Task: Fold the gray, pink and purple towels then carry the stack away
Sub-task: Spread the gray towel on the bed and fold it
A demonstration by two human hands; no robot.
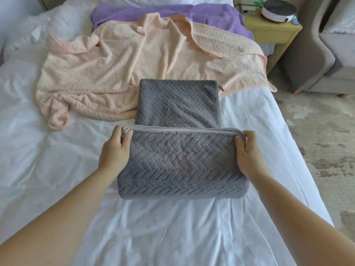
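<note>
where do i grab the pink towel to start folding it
Probably best to pinch the pink towel at its near right corner, from the right: it lies flat and exposed, while the left end is bunched and the gray towel overlaps the middle.

purple towel (211, 18) at 12 o'clock — near part under pink towel (134, 60) | pink towel's near edge under gray towel (178, 164) | left hand (115, 150), right hand (247, 152): fingers partly behind gray fold | items (276, 10) on nightstand (269, 33) at 1 o'clock — cut off, unidentifiable | armchair (317, 54) at 3 o'clock cropped
</note>
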